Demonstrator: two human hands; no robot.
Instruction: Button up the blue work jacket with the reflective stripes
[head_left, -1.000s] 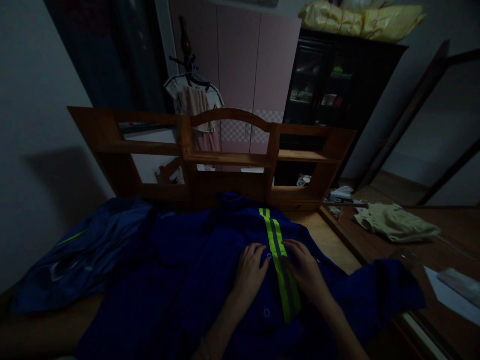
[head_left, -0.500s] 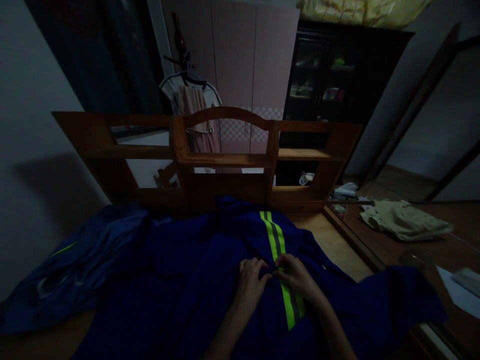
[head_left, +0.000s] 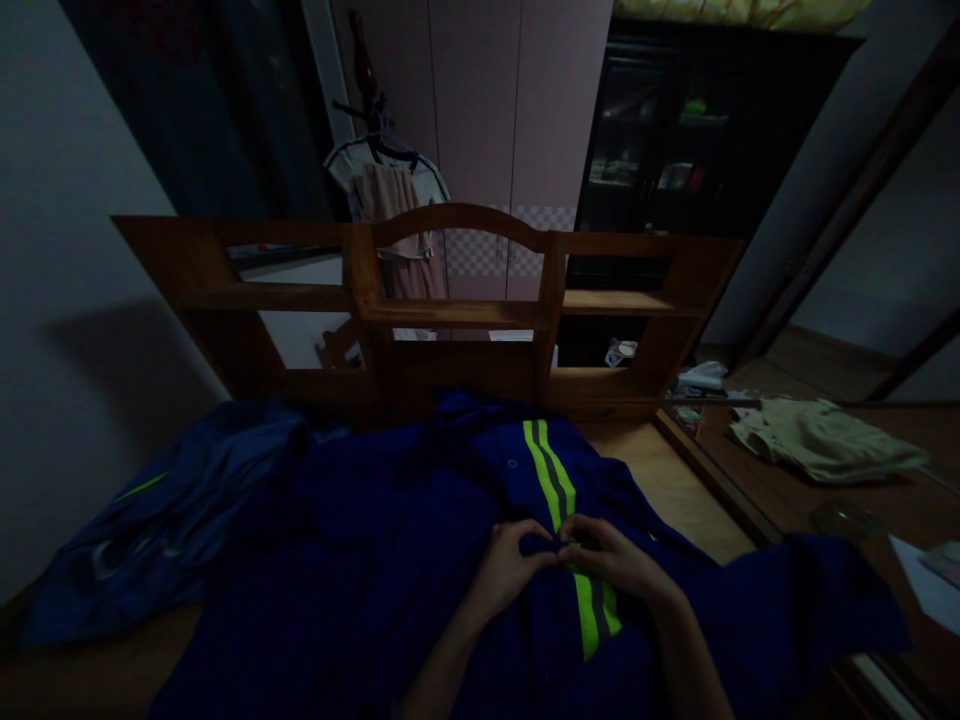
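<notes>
A dark blue work jacket [head_left: 390,560] with a yellow-green reflective stripe [head_left: 551,475] lies spread on a wooden surface in front of me. My left hand [head_left: 511,560] and my right hand [head_left: 611,560] meet at the jacket's front opening beside the stripe. Both have their fingers curled and pinch the blue fabric at the same spot, fingertips almost touching. A round button [head_left: 512,464] shows a little farther up the front. What is between the fingertips is too dark to make out.
A second blue garment [head_left: 165,510] lies crumpled at the left. A wooden shelf unit [head_left: 450,310] stands right behind the jacket. A beige cloth [head_left: 825,445] lies on the brown surface at right, with papers [head_left: 926,585] near the right edge. Dark cabinet [head_left: 675,150] behind.
Both hands went from lying flat on the jacket either side of the stripe to closing together in a pinch on the fabric at the front opening. The view shifted slightly.
</notes>
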